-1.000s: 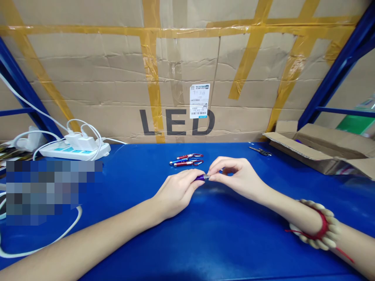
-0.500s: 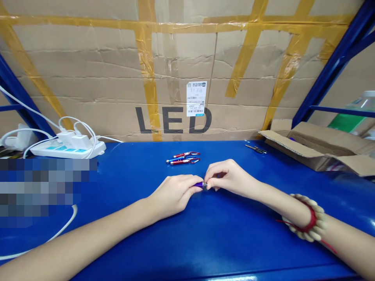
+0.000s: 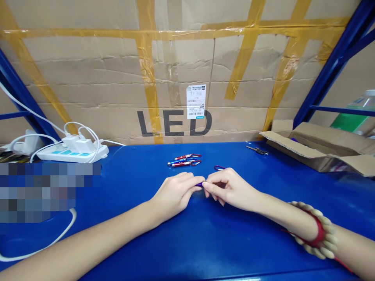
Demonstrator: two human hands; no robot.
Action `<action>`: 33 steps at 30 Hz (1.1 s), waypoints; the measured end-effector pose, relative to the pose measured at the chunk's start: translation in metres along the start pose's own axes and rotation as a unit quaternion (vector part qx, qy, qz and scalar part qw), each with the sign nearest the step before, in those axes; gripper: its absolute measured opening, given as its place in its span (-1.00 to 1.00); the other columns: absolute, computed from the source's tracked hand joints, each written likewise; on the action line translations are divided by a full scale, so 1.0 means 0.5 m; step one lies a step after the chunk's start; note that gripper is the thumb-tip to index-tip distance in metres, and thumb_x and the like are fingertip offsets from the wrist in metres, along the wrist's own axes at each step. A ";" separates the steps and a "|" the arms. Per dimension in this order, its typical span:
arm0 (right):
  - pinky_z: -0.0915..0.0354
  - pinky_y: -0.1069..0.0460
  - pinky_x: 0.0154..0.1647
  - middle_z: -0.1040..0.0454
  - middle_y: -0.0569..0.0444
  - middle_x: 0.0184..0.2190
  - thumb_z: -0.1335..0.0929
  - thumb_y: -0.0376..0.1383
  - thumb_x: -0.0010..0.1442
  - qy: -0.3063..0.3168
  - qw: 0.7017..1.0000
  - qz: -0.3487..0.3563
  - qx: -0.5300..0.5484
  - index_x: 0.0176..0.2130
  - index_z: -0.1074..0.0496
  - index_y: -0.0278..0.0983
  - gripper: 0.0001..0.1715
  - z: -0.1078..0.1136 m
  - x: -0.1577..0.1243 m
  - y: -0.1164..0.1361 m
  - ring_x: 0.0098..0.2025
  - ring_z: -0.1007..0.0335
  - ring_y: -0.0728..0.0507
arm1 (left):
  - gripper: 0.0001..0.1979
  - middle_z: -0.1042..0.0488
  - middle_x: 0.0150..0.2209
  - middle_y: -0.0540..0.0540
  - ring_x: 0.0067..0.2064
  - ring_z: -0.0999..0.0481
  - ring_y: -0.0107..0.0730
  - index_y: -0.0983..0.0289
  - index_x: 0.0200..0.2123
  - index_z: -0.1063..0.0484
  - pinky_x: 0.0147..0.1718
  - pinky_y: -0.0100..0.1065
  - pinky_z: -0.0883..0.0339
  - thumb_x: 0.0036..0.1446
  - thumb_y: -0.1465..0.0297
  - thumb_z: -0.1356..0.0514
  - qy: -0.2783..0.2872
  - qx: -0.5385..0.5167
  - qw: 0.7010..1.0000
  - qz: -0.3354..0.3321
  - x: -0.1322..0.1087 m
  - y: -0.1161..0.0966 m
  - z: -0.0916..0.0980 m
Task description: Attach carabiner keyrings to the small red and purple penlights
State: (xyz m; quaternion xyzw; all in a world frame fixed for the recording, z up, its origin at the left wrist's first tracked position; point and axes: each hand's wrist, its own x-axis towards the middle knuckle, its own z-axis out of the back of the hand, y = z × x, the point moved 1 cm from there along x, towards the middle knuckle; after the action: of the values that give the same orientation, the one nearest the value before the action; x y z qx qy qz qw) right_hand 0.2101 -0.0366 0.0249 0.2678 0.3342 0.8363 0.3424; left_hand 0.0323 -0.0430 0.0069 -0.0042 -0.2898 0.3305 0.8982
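Here, the carton [image 3: 299, 155] is holding something purple [image 3: 293, 139]; the purple tube [image 3: 199, 184] is running left-to-right, your left hand [image 3: 173, 193] clasping it, your right hand [image 3: 230, 190] pinching its right end.

- We are looking from one head-worn camera, facing forward and down across the blue worktop [image 3: 187, 246].
- We are viewing the left hand [image 3: 172, 192] and right hand [image 3: 230, 187] from near, with the cardboard [image 3: 102, 91] standing farther off.

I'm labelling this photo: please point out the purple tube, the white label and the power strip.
Purple tube [image 3: 199, 184], head view: its short exposed stretch.
White label [image 3: 196, 102], head view: middle of its face.
Power strip [image 3: 70, 157], head view: its front side.
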 end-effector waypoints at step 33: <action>-0.26 0.17 -0.48 -0.49 0.09 -0.44 -0.35 -0.21 0.13 -0.205 0.893 0.274 -0.291 -0.38 -0.54 -0.24 -0.81 0.043 0.001 -0.023 -0.49 -0.38 0.06 | -0.71 -0.46 -0.02 0.00 -0.02 -0.45 -0.36 0.18 -0.05 -0.35 -0.06 -0.35 -0.36 0.27 0.35 0.09 0.016 -0.019 0.995 0.094 0.007 -0.004 -0.001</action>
State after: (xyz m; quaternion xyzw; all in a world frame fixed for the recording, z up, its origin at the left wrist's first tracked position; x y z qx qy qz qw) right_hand 0.2289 -0.0222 0.0302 0.4031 -0.0884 0.8831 0.2233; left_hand 0.0359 -0.0422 0.0089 -0.0535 -0.2801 0.4081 0.8673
